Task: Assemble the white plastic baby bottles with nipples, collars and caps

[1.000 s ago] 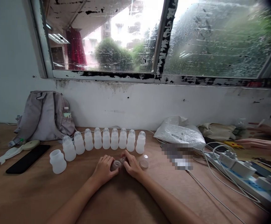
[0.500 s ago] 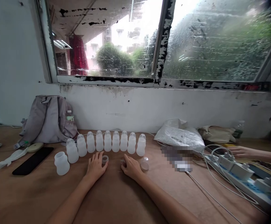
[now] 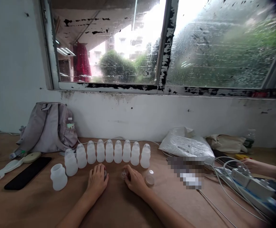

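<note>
My left hand (image 3: 97,178) is on the table with its fingers curled round a small translucent bottle ring (image 3: 105,174), mostly covered by the thumb and fingers. To its right, my right hand (image 3: 133,179) pinches a clear bottle nipple (image 3: 123,174) close to the tabletop. A translucent dome cap (image 3: 149,177) lies just beyond the right wrist. At the left end of the curved row, an open-necked frosted baby bottle (image 3: 59,178) stands upright without a top. Several capped frosted baby bottles (image 3: 109,152) stand behind my hands.
A grey backpack (image 3: 47,126), a black phone (image 3: 28,173) and a pale round object (image 3: 32,157) are at left. Right of the bottles lie a plastic-wrapped package (image 3: 187,145), white cables and a power strip (image 3: 249,186). Another person's hand (image 3: 254,164) reaches in at far right.
The view has tilted up slightly, so everything sits lower. My left hand has closed over the ring, which shows less. My right hand keeps the nipple, which now shows more clearly.
</note>
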Available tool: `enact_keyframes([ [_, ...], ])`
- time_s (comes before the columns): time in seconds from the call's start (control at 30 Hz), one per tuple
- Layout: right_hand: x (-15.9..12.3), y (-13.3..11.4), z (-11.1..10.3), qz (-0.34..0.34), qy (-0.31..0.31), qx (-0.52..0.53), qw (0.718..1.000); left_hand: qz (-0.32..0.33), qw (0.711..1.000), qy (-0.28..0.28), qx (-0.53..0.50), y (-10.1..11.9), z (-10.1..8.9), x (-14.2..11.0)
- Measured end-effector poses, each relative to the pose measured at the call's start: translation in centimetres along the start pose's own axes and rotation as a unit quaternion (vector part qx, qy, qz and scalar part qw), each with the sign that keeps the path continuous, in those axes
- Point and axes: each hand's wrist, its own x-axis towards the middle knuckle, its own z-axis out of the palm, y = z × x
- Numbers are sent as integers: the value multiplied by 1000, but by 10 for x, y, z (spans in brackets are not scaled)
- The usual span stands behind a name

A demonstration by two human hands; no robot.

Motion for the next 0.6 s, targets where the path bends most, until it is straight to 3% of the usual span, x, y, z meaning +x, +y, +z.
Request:
enact_keyframes([
  [0.6, -1, -7, 0, -15, -3, -66, 998, 8, 999, 1, 50, -2, 1, -1],
])
